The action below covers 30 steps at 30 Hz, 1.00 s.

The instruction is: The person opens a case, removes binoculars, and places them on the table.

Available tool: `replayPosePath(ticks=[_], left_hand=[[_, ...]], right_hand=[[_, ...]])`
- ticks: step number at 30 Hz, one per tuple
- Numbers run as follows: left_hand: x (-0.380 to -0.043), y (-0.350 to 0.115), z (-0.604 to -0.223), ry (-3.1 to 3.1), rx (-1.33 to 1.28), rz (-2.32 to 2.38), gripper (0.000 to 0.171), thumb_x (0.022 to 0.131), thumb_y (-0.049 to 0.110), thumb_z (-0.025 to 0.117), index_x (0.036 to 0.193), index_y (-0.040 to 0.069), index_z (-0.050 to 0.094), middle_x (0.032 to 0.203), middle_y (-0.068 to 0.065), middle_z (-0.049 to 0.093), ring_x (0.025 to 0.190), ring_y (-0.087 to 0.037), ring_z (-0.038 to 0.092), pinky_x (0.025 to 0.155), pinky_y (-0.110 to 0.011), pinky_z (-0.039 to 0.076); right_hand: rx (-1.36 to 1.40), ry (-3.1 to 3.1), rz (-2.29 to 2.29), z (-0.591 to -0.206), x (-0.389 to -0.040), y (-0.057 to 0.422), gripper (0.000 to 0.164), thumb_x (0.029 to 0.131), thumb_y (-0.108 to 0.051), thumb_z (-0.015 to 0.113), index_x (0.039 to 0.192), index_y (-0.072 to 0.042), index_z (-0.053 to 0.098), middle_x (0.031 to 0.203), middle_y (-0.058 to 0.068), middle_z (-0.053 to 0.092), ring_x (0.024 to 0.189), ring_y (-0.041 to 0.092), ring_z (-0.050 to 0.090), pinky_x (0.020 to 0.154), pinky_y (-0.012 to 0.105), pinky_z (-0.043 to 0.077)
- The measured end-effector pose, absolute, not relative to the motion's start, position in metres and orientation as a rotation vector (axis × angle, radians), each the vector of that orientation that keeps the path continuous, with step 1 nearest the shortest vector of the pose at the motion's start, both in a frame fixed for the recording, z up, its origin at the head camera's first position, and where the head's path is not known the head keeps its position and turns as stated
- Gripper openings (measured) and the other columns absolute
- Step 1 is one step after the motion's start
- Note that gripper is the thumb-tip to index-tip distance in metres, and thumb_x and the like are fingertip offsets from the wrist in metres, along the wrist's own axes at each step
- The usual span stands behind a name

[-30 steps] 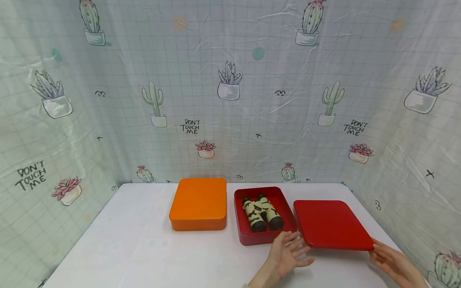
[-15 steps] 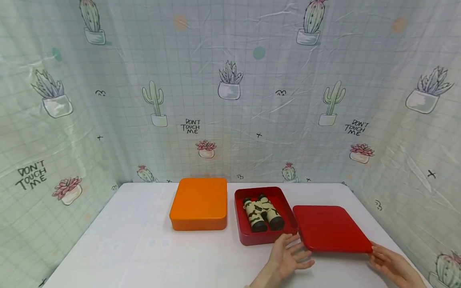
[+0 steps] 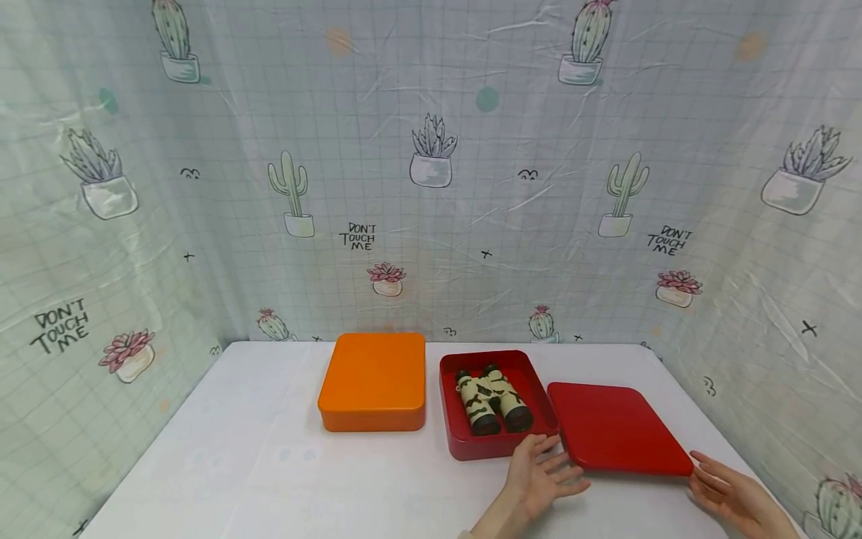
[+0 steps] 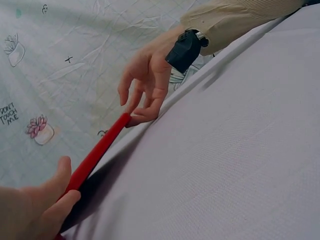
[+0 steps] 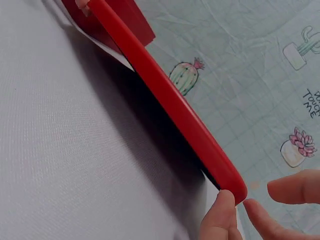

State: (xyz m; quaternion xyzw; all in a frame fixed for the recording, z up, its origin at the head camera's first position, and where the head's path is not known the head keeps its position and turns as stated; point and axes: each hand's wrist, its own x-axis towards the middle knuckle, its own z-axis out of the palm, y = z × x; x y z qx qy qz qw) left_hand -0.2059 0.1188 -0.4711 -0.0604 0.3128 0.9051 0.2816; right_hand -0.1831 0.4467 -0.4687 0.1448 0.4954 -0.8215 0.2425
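A flat red lid [image 3: 619, 428] lies to the right of the red box, its near edge off the white table. My left hand [image 3: 537, 479] is at the near left corner with fingers spread and fairly straight; in the left wrist view a fingertip [image 4: 73, 196] touches the lid's edge. At the near right corner is my right hand [image 3: 732, 495]. In the right wrist view one fingertip [image 5: 226, 199] touches the corner from below, and other fingers stand apart from it. The red box [image 3: 465, 447] holds camouflage-patterned binoculars [image 3: 491, 400].
An orange box [image 3: 373, 374] stands to the left of the red box on the white table [image 3: 269, 471]. A curtain [image 3: 485, 224] printed with cacti surrounds the table at the back and both sides.
The red lid has come down a little toward the table and shifted slightly left. My right hand's upper finger has come away from the lid's corner. The left hand has barely moved.
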Motion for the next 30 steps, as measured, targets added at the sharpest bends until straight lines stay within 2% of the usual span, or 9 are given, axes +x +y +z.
replayPosePath(ticks=[7, 13, 30], left_hand=[[-0.207, 0.123, -0.473, 0.826, -0.165, 2.461, 0.055, 0.085, 0.027, 0.040, 0.126, -0.009, 0.035, 0.131, -0.036, 0.029, 0.117, -0.057, 0.030, 0.089, -0.062, 0.038], [-0.207, 0.130, -0.474, 0.817, -0.186, 2.493, 0.053, 0.083, 0.026, 0.042, 0.121, -0.010, 0.040, 0.134, -0.037, 0.020, 0.121, -0.057, 0.022, 0.089, -0.063, 0.037], [-0.209, 0.139, -0.482, 0.835, -0.251, 2.478, 0.054, 0.083, 0.029, 0.043, 0.121, -0.009, 0.039, 0.134, -0.038, 0.021, 0.121, -0.058, 0.020, 0.086, -0.066, 0.036]], right_hand=[[0.351, 1.105, -2.309, -0.469, -0.183, 0.451, 0.026, 0.091, -0.028, 0.048, 0.077, -0.018, 0.068, 0.091, 0.002, 0.061, 0.090, 0.016, 0.058, 0.096, 0.033, 0.043], [0.418, 1.026, -2.389, -0.464, -0.183, 0.447, 0.045, 0.095, -0.034, 0.031, 0.075, -0.014, 0.066, 0.090, 0.005, 0.060, 0.091, 0.020, 0.058, 0.100, 0.035, 0.039], [0.396, 0.913, -2.431, -0.466, -0.183, 0.451, 0.048, 0.096, -0.035, 0.028, 0.077, -0.010, 0.065, 0.091, 0.012, 0.061, 0.092, 0.026, 0.059, 0.102, 0.036, 0.036]])
